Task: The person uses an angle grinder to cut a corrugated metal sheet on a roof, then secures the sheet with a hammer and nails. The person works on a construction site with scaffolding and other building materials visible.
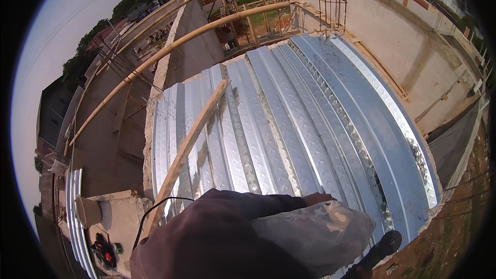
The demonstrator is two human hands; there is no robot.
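A dark-sleeved arm, apparently my left, crosses in front of me toward the right. At its end my left hand shows only in part, at the upper edge of a translucent plastic bag. Its fingers are hidden, so I cannot tell whether they grip the bag. My right hand is out of view. Under and ahead of the arm lie ribbed, embossed metal decking sheets. A long wooden batten rests diagonally across them on the left. Beside it runs a black cable, which disappears behind my sleeve.
At lower left a bucket stands on a concrete ledge near a red-and-black tool. Narrow metal strips lie beyond. Bamboo poles cross at left; a concrete wall bounds the right. A dark, rounded object is near the decking's edge.
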